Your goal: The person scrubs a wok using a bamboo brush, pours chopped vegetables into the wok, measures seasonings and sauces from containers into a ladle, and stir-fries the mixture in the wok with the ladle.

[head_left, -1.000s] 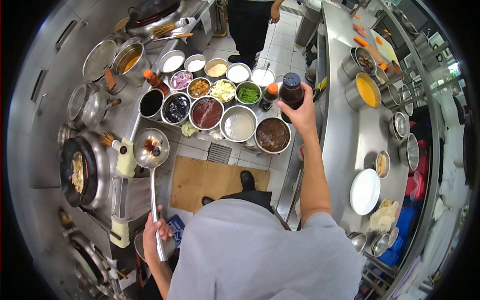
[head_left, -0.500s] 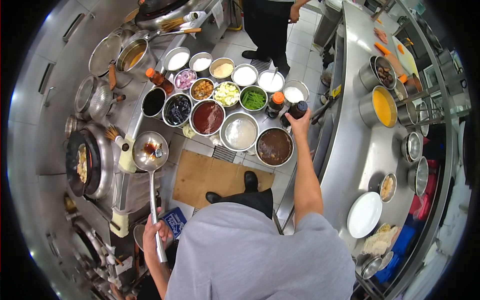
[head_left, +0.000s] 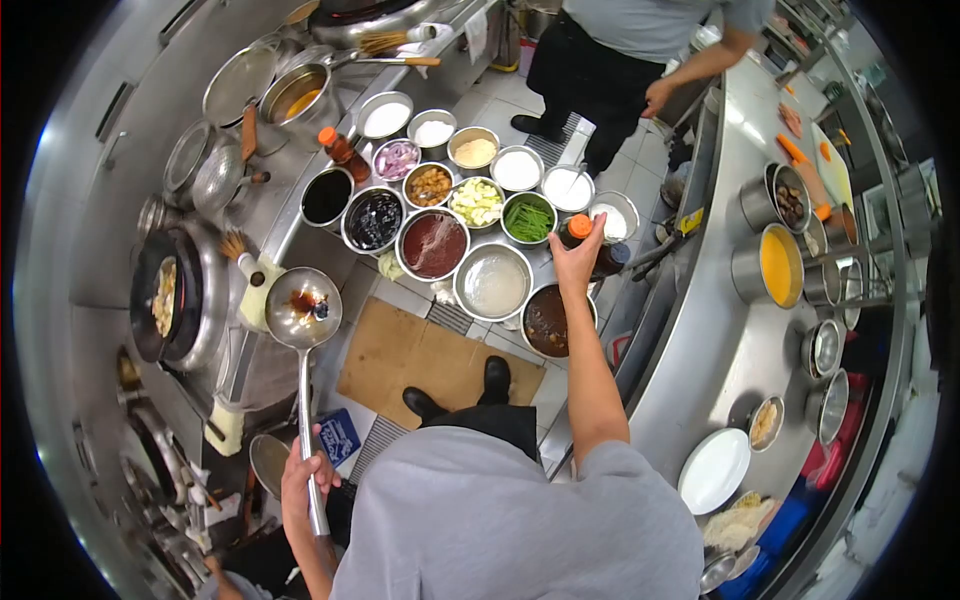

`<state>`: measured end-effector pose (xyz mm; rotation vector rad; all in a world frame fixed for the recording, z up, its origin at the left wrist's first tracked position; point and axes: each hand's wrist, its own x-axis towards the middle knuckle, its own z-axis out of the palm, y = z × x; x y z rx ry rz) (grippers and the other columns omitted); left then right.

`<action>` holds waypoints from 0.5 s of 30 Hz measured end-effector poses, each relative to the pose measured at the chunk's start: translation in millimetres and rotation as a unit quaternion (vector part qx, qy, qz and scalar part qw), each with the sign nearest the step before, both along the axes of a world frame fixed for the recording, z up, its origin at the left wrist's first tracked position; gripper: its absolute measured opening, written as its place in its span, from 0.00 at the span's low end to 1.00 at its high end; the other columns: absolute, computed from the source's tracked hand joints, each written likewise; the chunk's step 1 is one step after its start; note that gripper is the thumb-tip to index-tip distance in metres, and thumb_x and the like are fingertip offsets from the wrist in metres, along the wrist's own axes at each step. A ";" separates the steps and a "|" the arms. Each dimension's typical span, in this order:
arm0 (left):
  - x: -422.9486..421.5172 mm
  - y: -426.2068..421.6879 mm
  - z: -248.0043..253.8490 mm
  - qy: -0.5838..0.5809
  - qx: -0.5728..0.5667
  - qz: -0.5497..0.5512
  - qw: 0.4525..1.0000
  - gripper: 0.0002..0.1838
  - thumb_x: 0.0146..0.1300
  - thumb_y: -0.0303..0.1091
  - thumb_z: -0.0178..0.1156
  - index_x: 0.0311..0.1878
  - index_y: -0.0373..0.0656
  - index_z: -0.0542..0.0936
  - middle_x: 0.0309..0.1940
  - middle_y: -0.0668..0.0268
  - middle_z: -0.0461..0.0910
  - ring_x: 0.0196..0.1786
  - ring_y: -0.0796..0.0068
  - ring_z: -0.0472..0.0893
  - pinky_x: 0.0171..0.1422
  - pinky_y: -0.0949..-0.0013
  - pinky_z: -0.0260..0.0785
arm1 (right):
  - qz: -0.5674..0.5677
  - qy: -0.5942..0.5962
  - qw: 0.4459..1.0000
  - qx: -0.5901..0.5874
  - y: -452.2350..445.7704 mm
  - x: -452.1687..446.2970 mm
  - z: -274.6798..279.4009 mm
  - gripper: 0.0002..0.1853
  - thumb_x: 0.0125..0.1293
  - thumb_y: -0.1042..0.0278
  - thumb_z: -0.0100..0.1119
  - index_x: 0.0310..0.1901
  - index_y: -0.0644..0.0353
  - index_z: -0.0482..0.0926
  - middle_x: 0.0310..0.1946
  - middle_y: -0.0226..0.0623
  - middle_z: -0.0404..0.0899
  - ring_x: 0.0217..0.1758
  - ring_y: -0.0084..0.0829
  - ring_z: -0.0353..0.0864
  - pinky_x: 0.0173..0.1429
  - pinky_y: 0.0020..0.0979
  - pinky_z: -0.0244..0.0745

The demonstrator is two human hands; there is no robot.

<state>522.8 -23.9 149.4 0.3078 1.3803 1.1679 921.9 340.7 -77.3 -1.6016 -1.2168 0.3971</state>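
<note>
My left hand [head_left: 312,478] is wrapped round the long handle of a steel ladle [head_left: 304,400]. A little dark brown sauce [head_left: 305,305] lies in the ladle's bowl, which is held level beside the stove edge. My right hand [head_left: 576,264] reaches over the seasoning pots, thumb and fingers round the top of a bottle with an orange cap [head_left: 577,229]. Just right of it stands a dark-capped bottle [head_left: 611,258], partly covered by the hand. Chopped green vegetable [head_left: 528,219] fills a pot to the left; a pot of brown sauce [head_left: 547,320] sits below my forearm.
Several pots of powders, sauces and chopped ingredients surround the bottles. At left, a wok [head_left: 155,300] with food sits on the stove. To the right, a steel counter [head_left: 700,370] carries a pot of orange liquid [head_left: 780,265] and a white plate [head_left: 714,470]. A co-worker [head_left: 620,70] stands ahead.
My right hand has let go of the dark-capped bottle, now standing among the pots, and moved left to the orange-capped one. The co-worker shows more fully. My left hand keeps the ladle.
</note>
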 end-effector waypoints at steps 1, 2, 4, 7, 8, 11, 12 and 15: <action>0.1 -4.2 -0.8 -0.001 -0.002 0.010 1.000 0.33 0.63 0.34 0.62 0.70 0.37 0.64 0.18 0.70 0.67 0.17 0.79 0.68 0.30 0.68 0.73 | 0.010 -0.001 1.000 -0.002 0.9 -2.5 -7.9 0.54 0.52 0.73 0.76 0.77 0.67 0.50 0.74 0.58 0.58 0.76 0.54 0.61 0.79 0.45 0.57; 0.0 -7.1 -1.6 0.005 -0.004 0.011 1.000 0.34 0.63 0.34 0.62 0.71 0.38 0.64 0.18 0.70 0.67 0.17 0.79 0.68 0.30 0.68 0.73 | -0.006 0.010 1.000 -0.007 1.4 -3.6 -15.0 0.54 0.52 0.73 0.77 0.76 0.68 0.51 0.73 0.59 0.60 0.76 0.54 0.62 0.79 0.44 0.56; -2.5 -17.7 -2.7 0.010 -0.008 0.022 1.000 0.34 0.63 0.35 0.63 0.71 0.38 0.64 0.18 0.71 0.67 0.17 0.78 0.69 0.30 0.68 0.73 | -0.033 0.000 0.999 -0.024 3.0 -4.6 -27.3 0.50 0.50 0.71 0.78 0.72 0.70 0.57 0.68 0.60 0.66 0.74 0.54 0.65 0.78 0.42 0.58; -11.8 -28.6 -9.0 0.009 -0.009 0.012 1.000 0.35 0.62 0.35 0.63 0.71 0.37 0.63 0.18 0.70 0.68 0.17 0.78 0.69 0.31 0.68 0.74 | -0.068 -0.001 0.997 -0.021 -0.8 -12.9 -18.6 0.44 0.50 0.71 0.79 0.67 0.69 0.64 0.64 0.57 0.70 0.69 0.55 0.70 0.74 0.44 0.64; -16.6 -31.9 -10.4 0.006 -0.005 0.007 1.000 0.34 0.63 0.35 0.62 0.71 0.37 0.63 0.18 0.70 0.68 0.17 0.79 0.70 0.30 0.68 0.74 | -0.070 -0.026 0.997 0.010 -4.5 -15.2 -11.5 0.44 0.50 0.71 0.79 0.67 0.69 0.64 0.63 0.57 0.71 0.68 0.55 0.71 0.73 0.44 0.65; -32.8 -43.1 -13.3 0.016 -0.009 -0.006 1.000 0.34 0.62 0.34 0.62 0.71 0.37 0.64 0.18 0.71 0.68 0.17 0.79 0.69 0.30 0.69 0.74 | -0.038 -0.108 0.987 0.112 -26.6 -29.9 55.8 0.41 0.49 0.72 0.79 0.65 0.67 0.67 0.60 0.53 0.74 0.65 0.53 0.74 0.70 0.43 0.68; -39.6 -48.1 -17.1 0.011 -0.006 -0.003 1.000 0.34 0.61 0.34 0.62 0.71 0.37 0.64 0.19 0.71 0.68 0.17 0.79 0.69 0.30 0.69 0.74 | -0.012 -0.116 0.983 0.142 -36.3 -36.0 88.7 0.41 0.48 0.72 0.80 0.64 0.66 0.69 0.59 0.52 0.75 0.64 0.51 0.75 0.69 0.41 0.69; -66.8 -62.7 -20.4 0.035 -0.028 -0.038 0.998 0.34 0.61 0.33 0.61 0.71 0.38 0.65 0.20 0.72 0.68 0.19 0.80 0.70 0.31 0.71 0.74 | 0.077 -0.098 0.980 0.155 -81.2 -71.4 193.2 0.45 0.51 0.70 0.82 0.69 0.68 0.66 0.64 0.49 0.73 0.66 0.41 0.75 0.72 0.39 0.67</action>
